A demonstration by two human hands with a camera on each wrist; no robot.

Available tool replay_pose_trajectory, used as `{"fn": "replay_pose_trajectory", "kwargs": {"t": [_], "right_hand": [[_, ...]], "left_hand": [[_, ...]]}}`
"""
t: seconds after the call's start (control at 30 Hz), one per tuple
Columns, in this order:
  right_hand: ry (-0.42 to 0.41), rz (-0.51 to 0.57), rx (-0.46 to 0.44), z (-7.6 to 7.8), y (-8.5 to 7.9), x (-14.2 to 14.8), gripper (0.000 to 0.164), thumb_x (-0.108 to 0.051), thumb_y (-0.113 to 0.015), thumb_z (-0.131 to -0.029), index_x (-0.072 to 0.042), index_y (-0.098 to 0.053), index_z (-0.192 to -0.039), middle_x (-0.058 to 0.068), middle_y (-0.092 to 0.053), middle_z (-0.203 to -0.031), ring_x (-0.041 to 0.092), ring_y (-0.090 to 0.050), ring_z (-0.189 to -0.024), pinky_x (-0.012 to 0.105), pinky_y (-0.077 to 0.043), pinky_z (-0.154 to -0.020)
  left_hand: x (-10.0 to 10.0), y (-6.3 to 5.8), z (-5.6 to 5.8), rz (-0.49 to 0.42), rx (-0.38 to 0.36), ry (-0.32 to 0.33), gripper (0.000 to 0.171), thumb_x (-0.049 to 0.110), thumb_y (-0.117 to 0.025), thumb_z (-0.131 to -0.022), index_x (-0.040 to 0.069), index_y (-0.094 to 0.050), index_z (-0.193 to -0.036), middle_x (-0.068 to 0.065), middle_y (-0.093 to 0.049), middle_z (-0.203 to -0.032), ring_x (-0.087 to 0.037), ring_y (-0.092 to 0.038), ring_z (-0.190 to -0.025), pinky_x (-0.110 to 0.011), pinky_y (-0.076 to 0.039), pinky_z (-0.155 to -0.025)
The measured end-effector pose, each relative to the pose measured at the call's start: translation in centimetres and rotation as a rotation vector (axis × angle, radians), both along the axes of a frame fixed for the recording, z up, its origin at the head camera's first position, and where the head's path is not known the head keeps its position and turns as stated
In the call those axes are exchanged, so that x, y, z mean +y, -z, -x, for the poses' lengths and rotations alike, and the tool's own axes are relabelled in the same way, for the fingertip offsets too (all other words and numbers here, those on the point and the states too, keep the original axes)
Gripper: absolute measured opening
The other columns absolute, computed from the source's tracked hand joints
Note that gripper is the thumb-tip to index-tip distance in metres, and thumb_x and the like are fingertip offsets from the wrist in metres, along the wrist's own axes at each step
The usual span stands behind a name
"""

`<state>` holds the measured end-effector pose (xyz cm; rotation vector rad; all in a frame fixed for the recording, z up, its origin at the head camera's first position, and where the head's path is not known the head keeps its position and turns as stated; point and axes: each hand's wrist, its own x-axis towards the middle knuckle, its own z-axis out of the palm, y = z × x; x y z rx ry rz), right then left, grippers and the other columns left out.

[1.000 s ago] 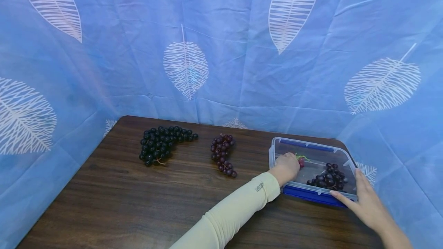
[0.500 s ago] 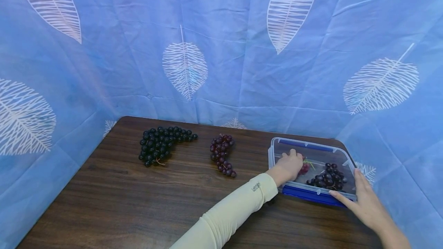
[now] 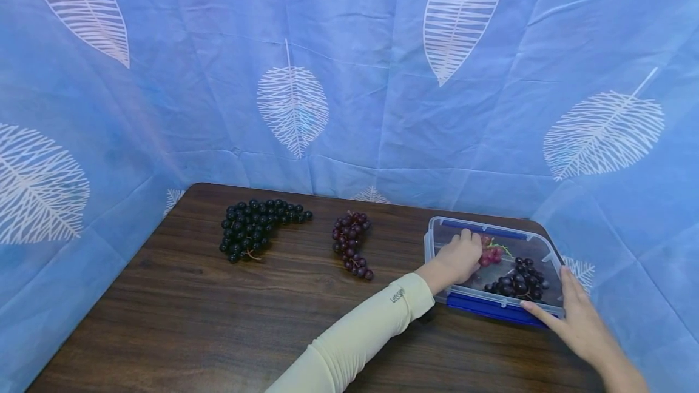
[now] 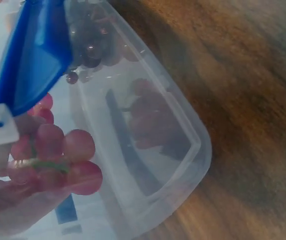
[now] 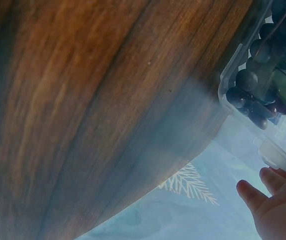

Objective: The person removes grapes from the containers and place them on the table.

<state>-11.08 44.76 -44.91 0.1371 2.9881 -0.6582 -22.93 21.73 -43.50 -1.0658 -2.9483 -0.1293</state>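
Note:
My left hand, in a pale sleeve, reaches inside a clear plastic container with blue side clips. It holds a bunch of pinkish-red grapes with a green stem; the left wrist view shows these grapes close up beside the thumb. A dark purple bunch of grapes lies in the container's right part. My right hand rests against the near right corner, thumb on the front side and straight fingers along the right side. In the right wrist view its fingers touch or nearly touch the container wall.
On the brown wooden table, a bunch of black grapes lies at the back left. A reddish-purple bunch of grapes lies between it and the container. A blue leaf-print cloth hangs behind the table.
My left hand has shifted slightly right inside the container, and more of the pinkish-red grapes shows beside it. The right hand and the other bunches stay put.

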Motion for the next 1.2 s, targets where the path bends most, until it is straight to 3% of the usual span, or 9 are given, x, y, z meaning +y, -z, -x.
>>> {"fn": "replay_pose_trajectory", "kwargs": {"t": [0.33,0.57,0.87,1.2], "right_hand": [[0.018,-0.024,-0.019,0.2,0.0,0.1,0.12,-0.063,-0.055,-0.104,0.009,0.025,-0.157,0.049,0.019,-0.158,0.073,0.006,-0.143,0.089,-0.017,-0.102],[0.01,-0.025,-0.018,0.3,0.1,0.2,0.12,-0.063,-0.055,-0.104,0.01,0.025,-0.157,0.049,0.018,-0.157,0.073,0.005,-0.143,0.089,-0.017,-0.101],[-0.002,-0.022,-0.008,0.3,0.0,0.2,0.119,-0.062,-0.055,-0.105,0.01,0.024,-0.157,0.049,0.018,-0.157,0.073,0.007,-0.143,0.089,-0.015,-0.103],[-0.006,-0.017,-0.006,0.3,0.0,0.2,0.119,-0.062,-0.054,-0.105,0.012,0.023,-0.157,0.049,0.018,-0.157,0.072,0.008,-0.144,0.088,-0.014,-0.104]], "left_hand": [[-0.9,-1.1,-0.2,-0.026,0.025,0.042,0.051,0.039,-0.05,-0.112,0.009,-0.05,-0.153,0.001,-0.056,-0.124,-0.006,-0.057,-0.103,-0.015,-0.055,-0.083],[-1.5,-1.8,-0.5,-0.027,0.081,0.077,0.055,0.039,-0.049,-0.112,0.008,-0.046,-0.157,0.0,-0.056,-0.132,-0.006,-0.056,-0.109,-0.014,-0.053,-0.091],[-2.8,-3.5,-1.5,-0.086,0.13,0.064,0.059,0.041,-0.054,-0.11,0.007,-0.045,-0.158,-0.002,-0.056,-0.143,-0.008,-0.061,-0.113,-0.012,-0.056,-0.079],[-4.6,-5.0,-2.9,-0.093,0.131,0.041,0.062,0.042,-0.053,-0.111,0.008,-0.042,-0.161,-0.001,-0.054,-0.149,-0.009,-0.061,-0.118,-0.012,-0.055,-0.084]]}}
